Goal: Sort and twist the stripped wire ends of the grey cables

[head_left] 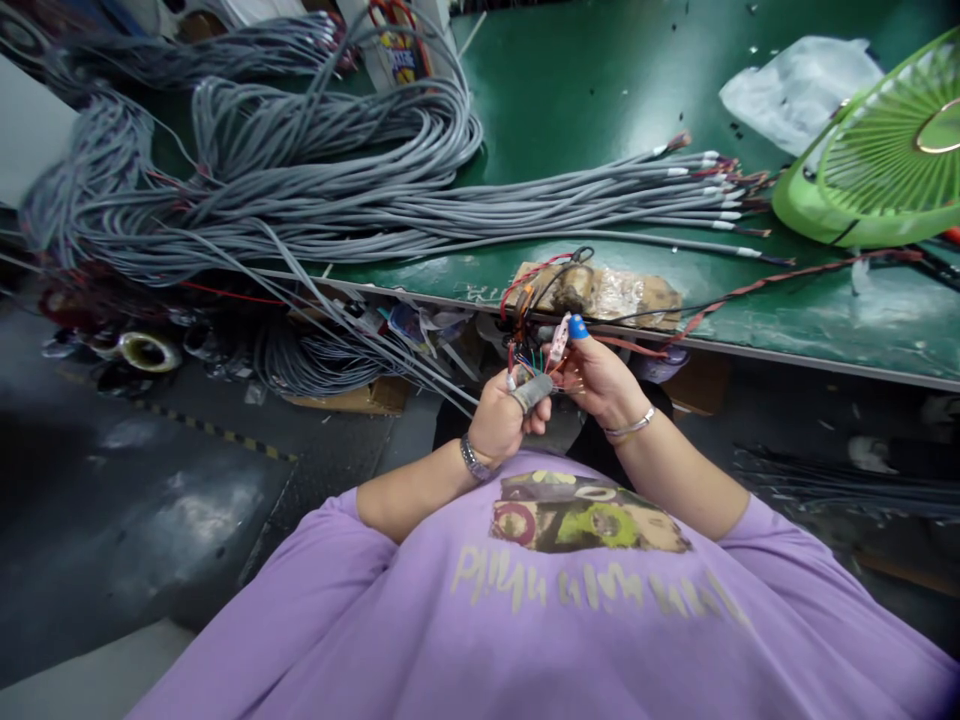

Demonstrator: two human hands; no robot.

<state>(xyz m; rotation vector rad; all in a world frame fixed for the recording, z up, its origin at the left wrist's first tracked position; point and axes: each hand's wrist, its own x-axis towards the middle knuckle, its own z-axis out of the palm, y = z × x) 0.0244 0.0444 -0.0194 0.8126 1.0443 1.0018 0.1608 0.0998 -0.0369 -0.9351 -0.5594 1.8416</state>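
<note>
In front of my body, my left hand is closed around the end of a grey cable, its thumb side showing a grey wrapped, tube-like surface. Thin coloured wires fan out from there toward my right hand. Those right fingers are pinched at the wires, and fine copper-coloured ends show beside them. A blue covering sits on one right fingertip. Next to it is a pinkish-white piece; whether it is a wrapped finger or a held part, I cannot tell.
A large bundle of grey cables lies along the green table, stripped ends to the right. Taped cardboard with red and black leads sits at the front edge. A green fan and a plastic bag are at right.
</note>
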